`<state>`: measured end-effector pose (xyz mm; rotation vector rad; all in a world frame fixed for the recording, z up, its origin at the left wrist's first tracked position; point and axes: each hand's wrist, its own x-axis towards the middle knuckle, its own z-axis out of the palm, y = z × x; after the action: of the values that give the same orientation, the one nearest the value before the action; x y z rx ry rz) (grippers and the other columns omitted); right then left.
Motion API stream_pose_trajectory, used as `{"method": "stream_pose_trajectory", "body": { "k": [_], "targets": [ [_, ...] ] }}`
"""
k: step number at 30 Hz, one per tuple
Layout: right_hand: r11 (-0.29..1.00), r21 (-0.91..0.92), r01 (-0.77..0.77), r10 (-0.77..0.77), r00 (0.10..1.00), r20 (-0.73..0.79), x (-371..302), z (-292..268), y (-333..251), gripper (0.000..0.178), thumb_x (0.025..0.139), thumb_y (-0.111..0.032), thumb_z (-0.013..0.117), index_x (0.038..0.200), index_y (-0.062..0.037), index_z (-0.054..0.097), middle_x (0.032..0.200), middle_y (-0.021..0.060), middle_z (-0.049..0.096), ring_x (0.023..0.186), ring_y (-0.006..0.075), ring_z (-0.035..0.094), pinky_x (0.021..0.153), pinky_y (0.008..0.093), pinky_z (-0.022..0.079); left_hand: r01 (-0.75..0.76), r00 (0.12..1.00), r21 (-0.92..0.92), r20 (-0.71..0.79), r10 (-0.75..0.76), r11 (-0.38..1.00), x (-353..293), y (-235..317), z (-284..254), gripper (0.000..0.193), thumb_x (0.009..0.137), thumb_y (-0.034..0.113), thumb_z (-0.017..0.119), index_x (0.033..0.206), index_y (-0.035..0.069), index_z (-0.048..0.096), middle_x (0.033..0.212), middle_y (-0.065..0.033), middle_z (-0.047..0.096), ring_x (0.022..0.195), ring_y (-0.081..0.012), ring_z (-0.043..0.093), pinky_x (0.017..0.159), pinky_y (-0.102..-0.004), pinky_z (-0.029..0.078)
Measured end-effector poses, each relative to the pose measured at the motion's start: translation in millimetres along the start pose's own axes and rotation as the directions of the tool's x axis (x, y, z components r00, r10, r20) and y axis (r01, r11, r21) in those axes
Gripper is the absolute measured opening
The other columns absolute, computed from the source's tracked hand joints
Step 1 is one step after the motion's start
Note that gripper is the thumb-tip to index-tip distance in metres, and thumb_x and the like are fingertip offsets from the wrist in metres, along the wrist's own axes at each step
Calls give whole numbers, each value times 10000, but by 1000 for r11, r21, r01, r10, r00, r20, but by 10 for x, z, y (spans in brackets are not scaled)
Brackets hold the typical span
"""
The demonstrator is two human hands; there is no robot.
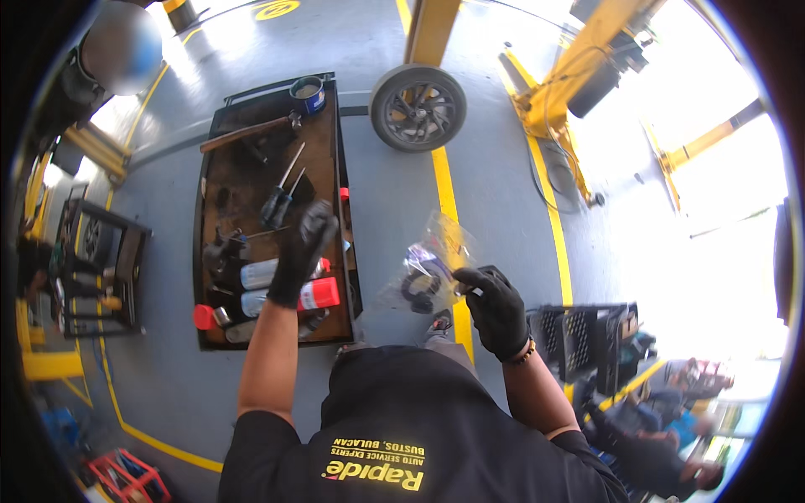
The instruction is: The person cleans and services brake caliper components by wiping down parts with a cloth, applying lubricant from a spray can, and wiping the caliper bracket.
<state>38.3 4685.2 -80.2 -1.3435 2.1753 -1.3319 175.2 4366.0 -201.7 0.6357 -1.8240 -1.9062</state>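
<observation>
My right hand (495, 314), in a black glove, pinches the edge of a clear plastic bag (457, 243). A dark curved part (417, 289) shows through the bag, its exact kind unclear. My left hand (303, 251), also black-gloved and slightly blurred, is over the tool cart (343, 159) with its fingers curled. Whether anything is inside those fingers is hidden. Near it on the cart lie two screwdrivers (274, 205), and spray cans, one with a red cap (319, 293), lie beside its wrist.
A hammer (243, 134) and a blue tin (308, 95) occupy the cart's far end. Beyond it, a wheel (418, 109) rests by a yellow lift post (432, 33). Black crates (579, 339) stand to the right. One person (122, 50) is at far left, others (671, 419) at lower right.
</observation>
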Motion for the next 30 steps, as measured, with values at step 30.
{"method": "stream_pose_trajectory", "body": {
  "k": [30],
  "targets": [
    [886,336,-320,-189,414,890,2735,1649,781,152,952,-88,664,1075,-14,715,843,83,710,708,134,670,651,281,535,-121,507,-340,-829,-236,933,-779,148,846,290,954,176,656,1164,-24,651,1049,-98,702,853,-172,695,706,-291,567]
  ]
}}
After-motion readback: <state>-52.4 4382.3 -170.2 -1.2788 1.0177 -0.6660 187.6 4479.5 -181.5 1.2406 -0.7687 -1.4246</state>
